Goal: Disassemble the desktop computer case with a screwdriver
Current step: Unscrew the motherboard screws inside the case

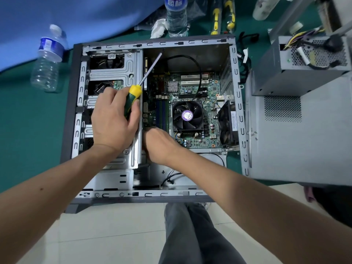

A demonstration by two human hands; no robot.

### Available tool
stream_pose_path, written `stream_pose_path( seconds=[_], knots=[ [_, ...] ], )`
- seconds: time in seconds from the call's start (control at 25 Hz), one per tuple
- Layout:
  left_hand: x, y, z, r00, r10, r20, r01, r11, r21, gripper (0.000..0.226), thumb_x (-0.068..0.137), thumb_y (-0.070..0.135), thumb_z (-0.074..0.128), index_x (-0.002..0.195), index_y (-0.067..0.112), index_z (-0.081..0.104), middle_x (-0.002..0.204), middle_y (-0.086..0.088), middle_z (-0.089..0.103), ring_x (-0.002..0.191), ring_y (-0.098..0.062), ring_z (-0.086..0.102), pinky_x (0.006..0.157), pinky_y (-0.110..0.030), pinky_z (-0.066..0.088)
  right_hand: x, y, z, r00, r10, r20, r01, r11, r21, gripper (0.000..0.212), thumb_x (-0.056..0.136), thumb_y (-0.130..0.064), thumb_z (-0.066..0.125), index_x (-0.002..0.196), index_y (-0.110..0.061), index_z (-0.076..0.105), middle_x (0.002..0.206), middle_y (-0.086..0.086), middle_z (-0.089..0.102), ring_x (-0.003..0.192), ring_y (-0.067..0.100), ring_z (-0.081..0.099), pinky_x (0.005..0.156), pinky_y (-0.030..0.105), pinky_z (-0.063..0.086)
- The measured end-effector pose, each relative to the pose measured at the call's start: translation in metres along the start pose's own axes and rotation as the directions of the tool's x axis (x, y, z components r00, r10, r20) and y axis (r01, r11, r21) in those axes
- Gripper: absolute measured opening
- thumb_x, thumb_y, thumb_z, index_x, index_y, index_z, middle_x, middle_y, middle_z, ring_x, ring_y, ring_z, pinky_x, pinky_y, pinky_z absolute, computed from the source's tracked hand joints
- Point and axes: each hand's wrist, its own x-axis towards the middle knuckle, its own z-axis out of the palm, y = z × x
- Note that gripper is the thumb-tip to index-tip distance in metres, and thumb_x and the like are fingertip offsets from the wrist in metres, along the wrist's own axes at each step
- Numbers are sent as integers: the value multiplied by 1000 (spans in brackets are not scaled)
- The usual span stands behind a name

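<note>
Computer case [238, 103]: bare grey sheet metal, dull sheen, stamped ribs on the drive cage [112, 71]
Screwdriver [141, 82]: glossy yellow-and-green plastic handle, smooth bright metal shaft
Circuit board [192, 88]: green, matt
Fan [187, 115]: black plastic
Water bottles [47, 60]: clear ridged plastic, glossy
Counter [28, 130]: matt green surface
Floor [114, 235]: pale smooth tile

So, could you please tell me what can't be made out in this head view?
- Right hand: fingers hidden behind its own back; hold unclear.
- Screwdriver tip: lost in the case shadow.
- Loose screws: too small to count.
- Upright bottle: top cut off by the frame edge.
</note>
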Motion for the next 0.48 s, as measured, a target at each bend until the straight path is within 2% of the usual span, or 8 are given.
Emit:
stream_pose_path(
  seconds=[0.12,0.24,0.32,0.36,0.4,0.44,0.48],
  knots=[
    [0,0,0,1000,-5,-1,5,1000,-2,33,98,30,51,120,8,60,94,-14,52,84,-28,47,68,-26,25,5,1,0,1000,-9,-21,9,1000,17,26,78,15,50,98,4,62,88,17,58,72,26,51,64,30,41],
    [-1,0,1,1000,-4,2,4,1000,-3,33,98,30,51,120,8,60,94,-14,52,84,-28,47,68,-25,25,6,3,-1,998,-45,-44,45,999,10,20,75,18,54,88,4,61,85,16,57,70,24,49,62,30,41],
    [0,-1,0,1000,-5,1,5,1000,-1,33,98,31,50,120,8,60,95,-14,52,84,-29,47,68,-26,25,4,4,-1,998,-69,-10,69,997,26,18,77,18,52,80,1,57,79,11,53,69,25,51,56,27,39],
    [1,-1,0,1000,-9,0,9,1000,1,34,98,32,50,120,9,60,96,-14,52,85,-29,47,68,-26,25,3,4,-1,995,-96,10,96,995,16,17,79,16,51,84,1,57,82,11,53,72,26,54,56,26,40],
    [1,-2,0,1000,-13,1,13,1000,2,34,98,32,50,121,9,60,96,-14,52,85,-29,47,68,-26,25,5,3,0,992,-124,8,124,992,0,21,81,13,50,97,2,58,91,13,55,78,27,56,61,27,42],
    [0,-2,0,1000,-12,1,12,1000,3,35,98,33,49,121,9,60,97,-14,52,86,-28,47,68,-26,25,6,2,0,990,-144,1,144,989,-24,31,83,10,50,112,2,57,101,15,56,82,27,55,68,26,43],
    [0,-2,0,1000,-11,-1,11,1000,1,35,97,33,49,120,9,60,97,-14,52,86,-29,48,68,-27,26,8,3,-2,989,-148,-8,147,988,-40,37,83,9,48,119,1,54,105,15,56,82,26,53,70,24,42]
  ],
)
